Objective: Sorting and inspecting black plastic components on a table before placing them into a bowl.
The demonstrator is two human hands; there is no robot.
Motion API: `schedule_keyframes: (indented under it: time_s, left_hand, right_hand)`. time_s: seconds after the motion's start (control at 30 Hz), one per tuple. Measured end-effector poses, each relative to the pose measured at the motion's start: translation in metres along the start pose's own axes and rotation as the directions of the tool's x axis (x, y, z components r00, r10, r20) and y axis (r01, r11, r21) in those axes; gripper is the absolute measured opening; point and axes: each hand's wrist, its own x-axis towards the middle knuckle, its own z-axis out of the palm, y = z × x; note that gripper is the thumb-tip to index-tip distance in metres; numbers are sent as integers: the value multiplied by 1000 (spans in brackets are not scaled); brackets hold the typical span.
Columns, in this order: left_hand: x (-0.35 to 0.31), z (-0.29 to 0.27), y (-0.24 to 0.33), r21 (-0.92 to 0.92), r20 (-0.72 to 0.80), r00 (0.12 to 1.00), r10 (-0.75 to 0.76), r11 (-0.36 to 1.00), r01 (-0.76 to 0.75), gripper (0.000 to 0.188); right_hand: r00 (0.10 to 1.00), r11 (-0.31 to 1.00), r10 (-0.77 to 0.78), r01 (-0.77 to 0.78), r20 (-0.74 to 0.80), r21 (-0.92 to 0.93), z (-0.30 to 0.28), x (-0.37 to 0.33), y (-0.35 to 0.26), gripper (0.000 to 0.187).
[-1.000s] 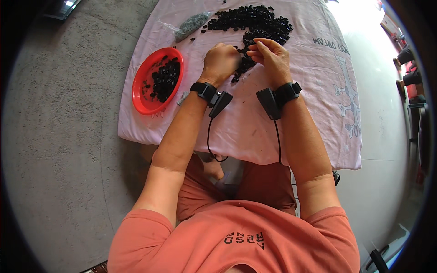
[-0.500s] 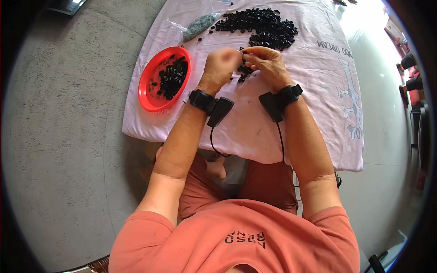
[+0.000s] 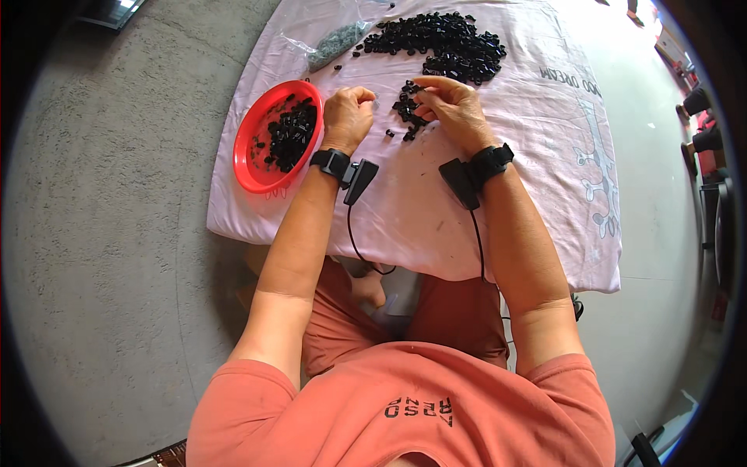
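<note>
My left hand (image 3: 348,117) is curled closed just right of the red round tray (image 3: 247,173); whatever its fingers hold is hidden. Small shiny black pieces (image 3: 291,136) lie heaped in that tray. My right hand (image 3: 457,110) bends over the right side of a small cluster of black pieces (image 3: 406,107), thumb and fingertips drawn together. What sits between those fingertips is too small to make out. A much larger pile of the same black pieces (image 3: 436,35) spreads beyond the right hand.
A clear plastic bag (image 3: 339,43) of small grey-green pieces lies at the far left of the table. Pink printed cloth (image 3: 537,179) covers the tabletop. Black wrist straps with boxes and cables (image 3: 362,180) are on both arms. Grey floor (image 3: 117,233) surrounds the table.
My two hands were together at the small cluster. The left hand has moved left toward the red tray, while the right hand has stayed almost in place.
</note>
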Motion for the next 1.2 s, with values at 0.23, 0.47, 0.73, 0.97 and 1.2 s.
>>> schedule_keyframes:
  time_s: [0.23,0.47,0.73,0.97,1.2]
  left_hand:
    - [2,5,10,138,84,995,-60,989,48,17]
    - [-4,4,2,8,51,999,-8,1000,7,16]
    - [-23,-7,14,-60,64,996,55,997,-51,13]
    - [-32,-13,29,-136,36,997,66,989,-61,7]
    - [-34,-24,46,-167,149,987,60,985,-35,8]
  right_hand:
    - [998,997,-26,29,-52,68,-7,3,3,16]
    - [999,999,-8,5,-51,-42,-12,3,2,17]
    - [998,996,-27,22,-61,-84,-13,5,10,25]
    - [990,986,-33,10,-134,-168,-8,2,3,19]
    - [991,994,-31,17,-127,-111,-11,-1,-4,19]
